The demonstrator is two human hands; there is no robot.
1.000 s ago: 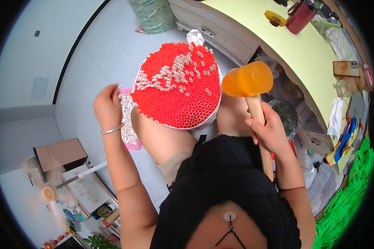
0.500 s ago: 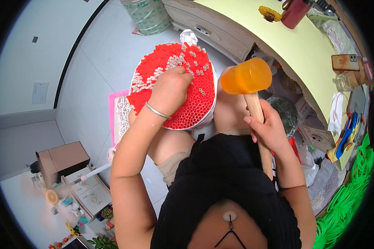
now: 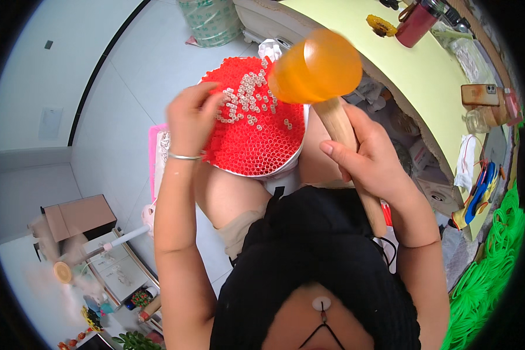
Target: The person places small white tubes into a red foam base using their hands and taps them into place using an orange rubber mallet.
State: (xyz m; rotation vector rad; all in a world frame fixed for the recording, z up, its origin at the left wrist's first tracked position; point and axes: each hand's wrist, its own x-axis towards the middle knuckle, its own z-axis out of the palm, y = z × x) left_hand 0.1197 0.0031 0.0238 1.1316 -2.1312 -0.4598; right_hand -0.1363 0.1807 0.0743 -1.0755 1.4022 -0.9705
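Note:
My right hand (image 3: 367,154) is wrapped round the wooden handle of a mallet (image 3: 316,65). Its translucent orange head is raised and slightly blurred, covering the bundle's far right side from view. A round bundle of red tubes (image 3: 256,146), open ends up and white-rimmed, stands between my thighs. Short white tubes (image 3: 252,96) stick up from many of the red ones, mostly in the far half. At the bundle's left edge hovers my left hand (image 3: 192,119), thumb and forefinger apart, with nothing visible between them; its other fingers are partly hidden.
A pink tray (image 3: 156,146) on the floor at left is mostly hidden by my left arm. On the right, a pale yellow table (image 3: 402,76) bears a dark red bottle (image 3: 417,26), a phone (image 3: 479,95) and a glass jar (image 3: 477,121). Green cord (image 3: 490,274) lies heaped at lower right.
My left hand has drawn back left from the middle of the bundle, and its thumb and forefinger have parted. The mallet has moved up and left, over the bundle's right edge.

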